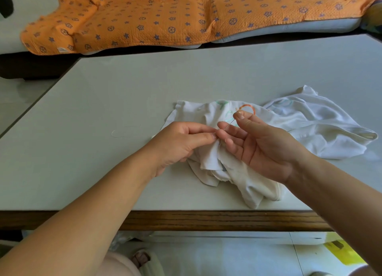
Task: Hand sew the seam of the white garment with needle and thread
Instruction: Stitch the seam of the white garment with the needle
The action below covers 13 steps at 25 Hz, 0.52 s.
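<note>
A crumpled white garment [306, 129] with faint coloured prints lies on the pale table [144, 94], spread from the middle to the right. My left hand [179, 143] pinches a fold of the garment between thumb and forefinger at its seam. My right hand [258, 143] is palm up just to the right, thumb and forefinger pinching a thin needle [229, 125] whose tip points down-left at the pinched fold. A pale thread [119, 133] lies looped on the table left of the hands.
The table has a dark wooden front edge [206, 220]. Behind it stands a sofa with an orange patterned blanket [165, 15]. Below the table edge are a tiled floor, a yellow object [343, 253] and my sandalled foot [142, 259].
</note>
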{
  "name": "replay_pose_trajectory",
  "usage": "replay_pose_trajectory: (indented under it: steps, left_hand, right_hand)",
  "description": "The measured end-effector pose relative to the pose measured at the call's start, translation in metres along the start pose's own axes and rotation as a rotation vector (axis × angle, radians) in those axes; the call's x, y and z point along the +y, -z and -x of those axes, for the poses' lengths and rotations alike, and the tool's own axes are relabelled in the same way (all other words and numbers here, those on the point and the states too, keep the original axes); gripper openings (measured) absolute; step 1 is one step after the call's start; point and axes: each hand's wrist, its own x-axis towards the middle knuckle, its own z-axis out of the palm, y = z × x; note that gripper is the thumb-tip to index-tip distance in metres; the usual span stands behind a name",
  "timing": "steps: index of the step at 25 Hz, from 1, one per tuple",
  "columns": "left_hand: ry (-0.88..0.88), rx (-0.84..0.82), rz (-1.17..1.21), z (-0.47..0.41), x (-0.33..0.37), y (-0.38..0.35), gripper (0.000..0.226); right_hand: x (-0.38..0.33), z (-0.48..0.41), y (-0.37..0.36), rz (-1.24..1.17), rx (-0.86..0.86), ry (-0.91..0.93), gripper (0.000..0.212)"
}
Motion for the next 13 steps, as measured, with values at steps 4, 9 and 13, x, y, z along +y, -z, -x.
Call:
replay_pose_trajectory:
  steps: [4,9,13]
  left_hand:
    - [0.039,0.034,0.1,0.0,-0.001,0.002,0.009]
    - [0.088,0.062,0.166,0.0,-0.004,0.002,0.019]
    - [0.09,0.047,0.233,-0.001,-0.003,0.0,0.015]
  right_hand:
    - [-0.005,0.002,0.002,0.01,-0.014,0.024,0.02]
    - [-0.011,0.001,0.007,0.012,0.026,0.045,0.015]
    - [-0.009,-0.001,0.009,-0.011,0.03,0.024,0.009]
